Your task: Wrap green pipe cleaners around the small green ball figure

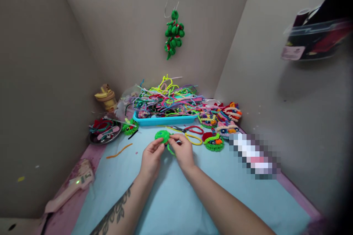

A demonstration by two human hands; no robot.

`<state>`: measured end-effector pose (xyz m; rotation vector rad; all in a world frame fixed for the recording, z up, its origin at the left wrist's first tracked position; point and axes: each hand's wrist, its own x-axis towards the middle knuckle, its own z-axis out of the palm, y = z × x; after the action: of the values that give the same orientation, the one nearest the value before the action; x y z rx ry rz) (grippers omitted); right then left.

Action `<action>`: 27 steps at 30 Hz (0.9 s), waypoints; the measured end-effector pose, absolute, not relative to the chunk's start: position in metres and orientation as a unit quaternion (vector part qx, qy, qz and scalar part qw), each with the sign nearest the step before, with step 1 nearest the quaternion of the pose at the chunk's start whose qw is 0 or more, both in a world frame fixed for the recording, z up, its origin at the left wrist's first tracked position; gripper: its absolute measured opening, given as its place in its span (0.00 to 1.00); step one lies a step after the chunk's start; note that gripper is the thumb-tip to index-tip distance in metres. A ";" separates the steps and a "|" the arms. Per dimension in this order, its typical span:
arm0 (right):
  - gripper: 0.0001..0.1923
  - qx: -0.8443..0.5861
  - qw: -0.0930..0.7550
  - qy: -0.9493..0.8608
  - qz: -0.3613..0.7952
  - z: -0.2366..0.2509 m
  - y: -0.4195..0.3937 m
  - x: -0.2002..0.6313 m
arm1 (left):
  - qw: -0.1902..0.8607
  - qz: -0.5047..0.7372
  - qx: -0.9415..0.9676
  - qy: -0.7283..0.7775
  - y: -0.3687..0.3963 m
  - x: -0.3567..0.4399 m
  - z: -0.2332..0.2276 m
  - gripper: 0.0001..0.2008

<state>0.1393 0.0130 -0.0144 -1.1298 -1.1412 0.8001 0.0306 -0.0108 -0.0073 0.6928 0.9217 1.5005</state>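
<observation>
Cardboard-walled booth, pale blue mat (176,198), left hand (151,158) and right hand (182,150) pinched together on green pipe-cleaner coil (162,136), mat centre, loose tail trailing toward 5 o'clock, blue tray (165,120) at 12 o'clock, scissors (190,129) at 2 o'clock.

Soft, even daylight from above; faint shadows under the arms; edges bend and darken, right corner blurred.

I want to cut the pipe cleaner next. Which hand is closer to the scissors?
Right. The right hand sits just below the scissors, while the left hand is farther, holding the green coil.
</observation>
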 end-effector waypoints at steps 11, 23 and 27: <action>0.09 -0.440 0.625 -0.435 0.477 -0.031 0.022 0.138 | 0.569 0.632 0.329 0.412 -0.008 0.028 -0.015 0.15; 0.07 -0.475 0.572 -0.526 0.413 -0.023 0.022 0.145 | 0.550 0.614 0.370 0.429 -0.005 0.023 -0.010 0.13; 0.10 -0.458 0.577 -0.558 0.382 -0.014 0.014 0.147 | 0.536 0.625 0.354 0.444 -0.001 0.019 -0.012 0.15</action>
<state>0.1471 0.0139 -0.0140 -1.0710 -1.3056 0.8931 0.0195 -0.0015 -0.0123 0.8422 1.0580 1.4874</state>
